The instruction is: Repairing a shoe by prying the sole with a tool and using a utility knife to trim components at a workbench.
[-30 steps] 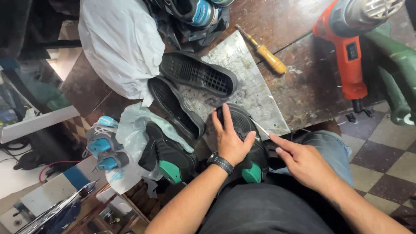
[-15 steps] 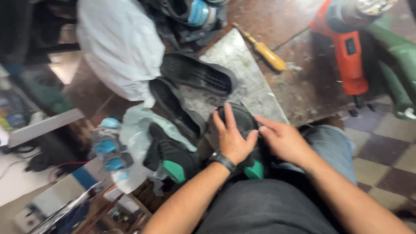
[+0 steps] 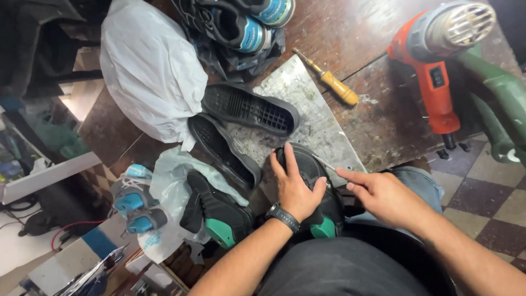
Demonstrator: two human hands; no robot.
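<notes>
A black and green sneaker [image 3: 313, 164] rests on my lap against the edge of a worn metal plate [image 3: 310, 118]. My left hand [image 3: 293, 186], with a black watch on the wrist, lies over the shoe's top and presses it down. My right hand [image 3: 378, 194] pinches a thin metal tool [image 3: 324, 162] whose tip points at the shoe's toe. Its matching shoe [image 3: 216, 211] lies on a plastic bag to the left. Two detached black soles [image 3: 249, 109] [image 3: 222, 151] lie beside the plate.
An orange heat gun [image 3: 438, 60] and a green tool [image 3: 501, 104] lie at the right of the dark wooden bench. A yellow-handled screwdriver [image 3: 331, 82] lies behind the plate. White bag [image 3: 150, 71], blue-lined shoes [image 3: 246, 22] at back, grey-blue shoes [image 3: 134, 200] at left.
My right hand has drawn back slightly to the right from the shoe, and the thin tool now shows at the toe. My left hand has stayed on the shoe.
</notes>
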